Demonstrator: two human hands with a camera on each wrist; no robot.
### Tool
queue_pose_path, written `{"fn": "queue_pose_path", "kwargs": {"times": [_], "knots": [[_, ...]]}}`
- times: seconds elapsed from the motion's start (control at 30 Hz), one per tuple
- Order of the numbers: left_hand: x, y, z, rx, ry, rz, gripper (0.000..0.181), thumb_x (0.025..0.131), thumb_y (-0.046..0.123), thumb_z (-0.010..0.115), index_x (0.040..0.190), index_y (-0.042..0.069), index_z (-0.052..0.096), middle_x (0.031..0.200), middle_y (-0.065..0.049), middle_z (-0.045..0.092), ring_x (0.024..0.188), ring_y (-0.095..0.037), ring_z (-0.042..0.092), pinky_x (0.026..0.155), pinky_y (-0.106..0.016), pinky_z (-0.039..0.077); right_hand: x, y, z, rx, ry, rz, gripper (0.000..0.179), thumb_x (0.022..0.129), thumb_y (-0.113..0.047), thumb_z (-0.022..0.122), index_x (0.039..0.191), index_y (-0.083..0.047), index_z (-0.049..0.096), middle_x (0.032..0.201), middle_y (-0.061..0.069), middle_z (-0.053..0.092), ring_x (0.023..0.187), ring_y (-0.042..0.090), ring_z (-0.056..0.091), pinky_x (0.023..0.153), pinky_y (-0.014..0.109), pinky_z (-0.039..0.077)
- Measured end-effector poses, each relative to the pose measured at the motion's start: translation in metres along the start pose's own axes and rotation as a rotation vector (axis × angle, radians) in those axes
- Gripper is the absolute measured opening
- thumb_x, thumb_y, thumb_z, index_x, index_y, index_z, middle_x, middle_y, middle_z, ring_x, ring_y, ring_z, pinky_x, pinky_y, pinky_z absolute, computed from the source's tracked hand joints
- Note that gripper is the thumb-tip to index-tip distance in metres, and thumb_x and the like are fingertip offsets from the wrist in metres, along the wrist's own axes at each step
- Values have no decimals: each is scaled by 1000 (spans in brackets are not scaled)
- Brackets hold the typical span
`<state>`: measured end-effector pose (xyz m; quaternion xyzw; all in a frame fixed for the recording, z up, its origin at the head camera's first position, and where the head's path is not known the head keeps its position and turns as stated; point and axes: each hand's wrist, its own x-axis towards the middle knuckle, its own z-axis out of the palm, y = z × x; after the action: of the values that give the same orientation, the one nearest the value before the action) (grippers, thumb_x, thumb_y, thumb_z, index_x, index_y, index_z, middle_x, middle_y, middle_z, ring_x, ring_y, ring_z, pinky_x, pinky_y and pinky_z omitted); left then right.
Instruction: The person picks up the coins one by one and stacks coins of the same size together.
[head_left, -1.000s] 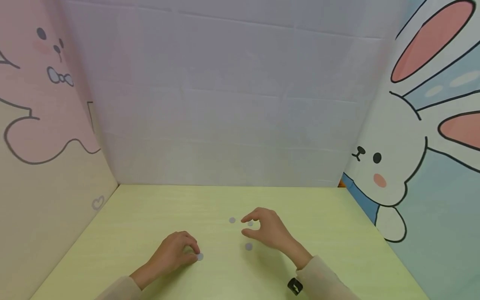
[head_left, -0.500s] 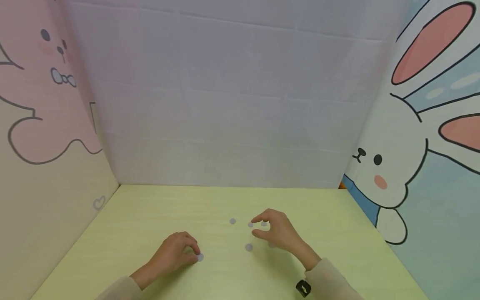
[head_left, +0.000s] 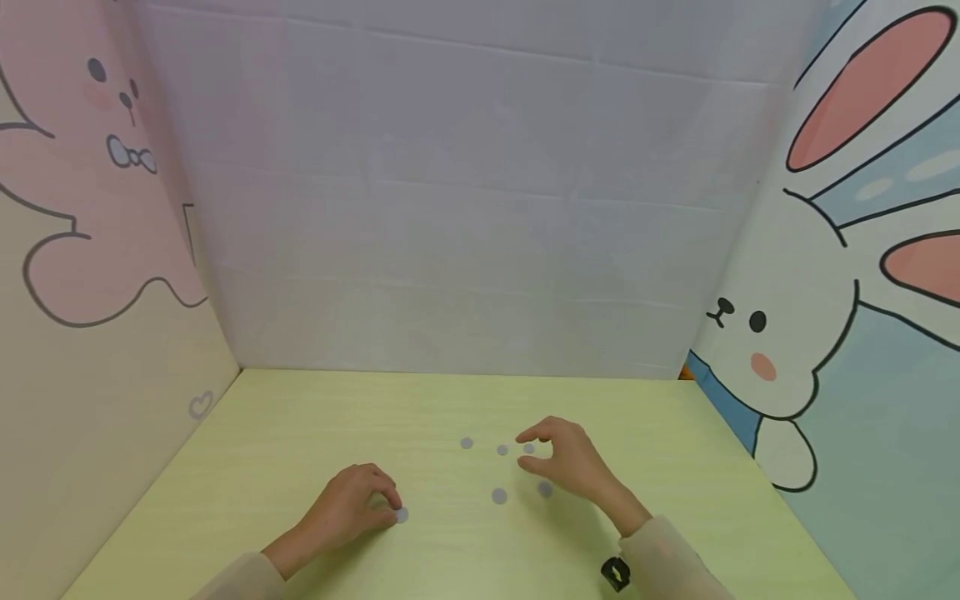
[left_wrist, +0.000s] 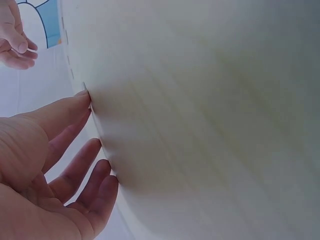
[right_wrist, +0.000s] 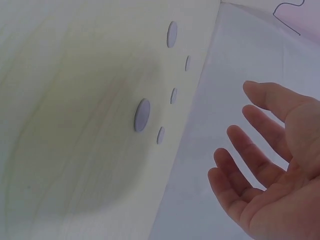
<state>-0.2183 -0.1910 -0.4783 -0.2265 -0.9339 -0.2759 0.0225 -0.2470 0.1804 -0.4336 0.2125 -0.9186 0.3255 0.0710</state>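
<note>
Small flat grey discs lie on the pale yellow-green table. My left hand (head_left: 347, 508) rests low at the left of the group and pinches one grey disc (head_left: 402, 515) at its edge between thumb and index fingertip; the disc shows as a thin edge in the left wrist view. Raised above the table at the right, my right hand (head_left: 573, 462) holds nothing, its thumb and index finger apart. In the head view its finger gap is beside a back disc (head_left: 528, 448), and another disc (head_left: 545, 489) lies below it. The right wrist view shows the relaxed fingers (right_wrist: 267, 167) away from the discs.
Between the hands lie a front disc (head_left: 499, 497) and two back discs, one left (head_left: 467, 443) and one middle (head_left: 502, 450). A white sheet (head_left: 465, 208) closes off the table's (head_left: 337, 408) far edge. Printed panels stand at the left (head_left: 112, 358) and right (head_left: 885, 400).
My right hand has moved to the right, holding nothing, and uncovered two discs at the right of the group. The left hand stays on its disc.
</note>
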Motion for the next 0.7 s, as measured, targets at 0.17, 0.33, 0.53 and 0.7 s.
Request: {"fn": "queue_pose_path", "kwargs": {"times": [0.17, 0.33, 0.53, 0.7], "knots": [[0, -1, 0, 4, 3, -1, 19, 79, 23, 95, 81, 32, 78, 100, 17, 71, 101, -19, 66, 93, -49, 54, 3, 2, 0, -2, -12, 4, 21, 90, -16, 85, 111, -15, 81, 112, 7, 75, 107, 37, 67, 88, 47, 56], [0, 0, 0, -1, 4, -11, 19, 79, 24, 95, 80, 32, 78, 99, 18, 70, 101, -18, 66, 94, -49, 54, 3, 5, 1, 3, -8, 6, 22, 90, -14, 85, 111, -11, 81, 111, 10, 75, 106, 40, 67, 86, 48, 56], [0, 1, 0, 4, 5, -10, 19, 79, 23, 95, 81, 31, 78, 100, 17, 70, 101, -19, 66, 95, -49, 54, 1, 11, 0, -13, -2, 9, 25, 89, -15, 85, 112, -8, 81, 111, 9, 75, 104, 40, 67, 84, 45, 55], [0, 1, 0, 9, 5, -13, 19, 79, 21, 95, 80, 30, 78, 99, 16, 71, 101, -19, 66, 94, -49, 54, 1, 14, -3, -23, -14, 23, 26, 90, -17, 86, 114, -8, 80, 113, 8, 75, 104, 39, 67, 85, 45, 55]]}}
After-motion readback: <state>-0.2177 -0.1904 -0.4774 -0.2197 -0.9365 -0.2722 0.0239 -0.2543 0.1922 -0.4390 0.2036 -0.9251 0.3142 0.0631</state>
